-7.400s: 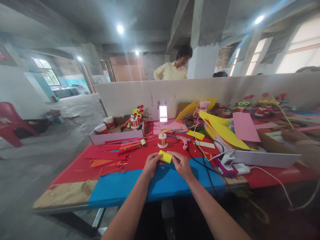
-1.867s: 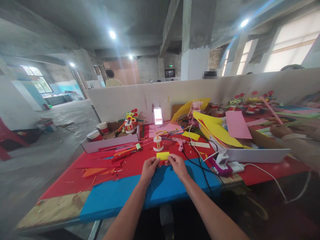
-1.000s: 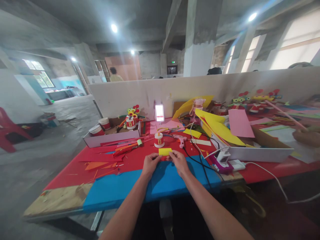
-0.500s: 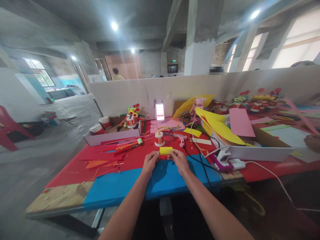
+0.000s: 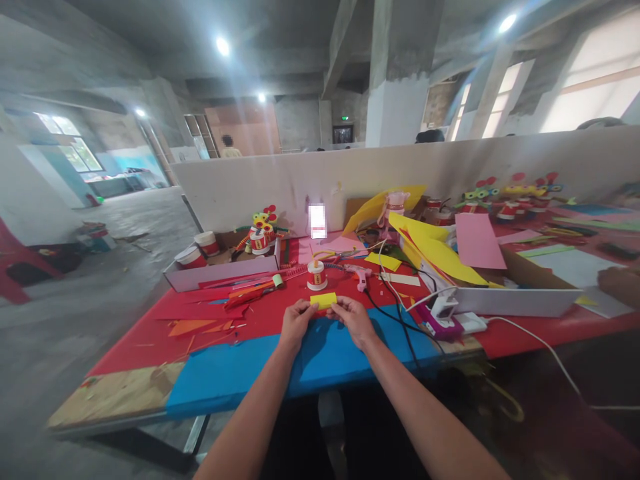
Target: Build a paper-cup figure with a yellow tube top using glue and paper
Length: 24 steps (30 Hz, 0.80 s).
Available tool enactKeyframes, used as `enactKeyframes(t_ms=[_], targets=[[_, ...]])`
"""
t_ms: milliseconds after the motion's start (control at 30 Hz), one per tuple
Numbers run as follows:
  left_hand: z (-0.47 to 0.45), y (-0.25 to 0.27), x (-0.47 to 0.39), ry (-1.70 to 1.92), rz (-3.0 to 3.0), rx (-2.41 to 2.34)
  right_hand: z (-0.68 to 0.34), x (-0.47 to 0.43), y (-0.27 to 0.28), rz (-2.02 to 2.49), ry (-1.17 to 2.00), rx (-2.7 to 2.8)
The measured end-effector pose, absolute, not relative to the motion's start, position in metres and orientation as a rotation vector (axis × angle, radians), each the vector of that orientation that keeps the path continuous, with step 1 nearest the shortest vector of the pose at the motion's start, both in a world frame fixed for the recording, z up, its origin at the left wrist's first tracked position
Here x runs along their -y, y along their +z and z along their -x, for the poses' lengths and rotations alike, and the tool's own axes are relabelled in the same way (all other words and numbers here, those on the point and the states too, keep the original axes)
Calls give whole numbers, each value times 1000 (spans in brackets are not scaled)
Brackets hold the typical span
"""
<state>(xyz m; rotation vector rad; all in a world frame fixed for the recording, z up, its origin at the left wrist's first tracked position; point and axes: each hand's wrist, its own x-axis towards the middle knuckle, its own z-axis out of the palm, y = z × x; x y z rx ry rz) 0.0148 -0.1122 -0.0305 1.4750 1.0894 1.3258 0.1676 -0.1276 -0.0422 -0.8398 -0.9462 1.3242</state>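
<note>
Head view: left hand closed in pinch on left end of small yellow curled paper piece; right hand closed likewise on right end. Paper piece between hands, seen against red table covering; blue sheet along near edge. Just beyond paper: upright white-and-red cup-shaped piece. Right of cup-shaped piece: pink plastic glue gun. Far left: open white-sided cardboard box. Right: second open box, large yellow sheet on top.
</note>
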Motion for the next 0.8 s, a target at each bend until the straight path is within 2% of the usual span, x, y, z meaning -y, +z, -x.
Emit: enactKeyframes(t_ms=[800], targets=[[-16, -28, 113, 1234, -1473, -1067, -170, 121, -51, 953, 1249, 894]])
